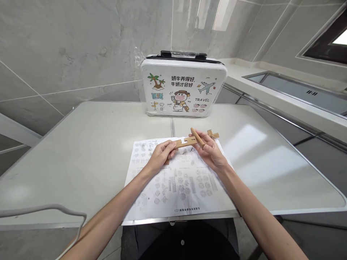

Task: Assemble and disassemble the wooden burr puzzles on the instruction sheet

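Note:
My left hand [163, 154] pinches one end of a notched wooden puzzle piece [187, 141], which lies level above a printed sheet [173, 195]. In my right hand [211, 151] is a second wooden puzzle piece [197, 138], a slim bar tilted across the far end of the first. The two pieces meet or overlap there; whether they interlock I cannot tell. Just beyond my right fingers a cross-shaped wooden piece [213, 134] rests near the sheet's far edge. Under my left hand, a bit of another wooden piece [167, 162] shows.
A white case [184, 86] with cartoon prints and a black handle stands at the back of the white folding table [81, 144]. A grey cable [54, 207] loops over the table's front left. To the right is a counter with a sink [295, 90].

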`<control>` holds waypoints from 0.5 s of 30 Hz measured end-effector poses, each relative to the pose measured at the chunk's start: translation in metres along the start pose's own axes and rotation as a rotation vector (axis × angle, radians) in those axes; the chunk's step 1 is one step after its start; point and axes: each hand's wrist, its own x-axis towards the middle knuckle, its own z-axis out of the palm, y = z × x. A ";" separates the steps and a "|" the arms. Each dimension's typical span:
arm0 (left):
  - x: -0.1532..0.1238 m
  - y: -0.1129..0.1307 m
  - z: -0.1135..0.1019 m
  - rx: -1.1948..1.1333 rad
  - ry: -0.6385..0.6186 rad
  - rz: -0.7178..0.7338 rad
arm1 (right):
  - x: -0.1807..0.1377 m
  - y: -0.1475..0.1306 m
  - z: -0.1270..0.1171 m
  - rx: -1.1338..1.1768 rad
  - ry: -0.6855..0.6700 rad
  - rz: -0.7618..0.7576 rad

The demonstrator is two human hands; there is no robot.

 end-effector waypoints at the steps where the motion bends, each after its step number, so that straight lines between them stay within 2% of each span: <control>1: 0.000 0.000 0.000 -0.014 0.008 0.000 | 0.000 0.000 0.000 -0.008 -0.007 -0.002; 7: 0.000 0.004 0.002 -0.144 0.017 -0.049 | 0.000 -0.004 0.004 -0.058 -0.042 -0.043; 15: 0.001 0.006 0.002 -0.178 -0.062 -0.082 | -0.001 0.001 0.002 -0.165 -0.126 -0.051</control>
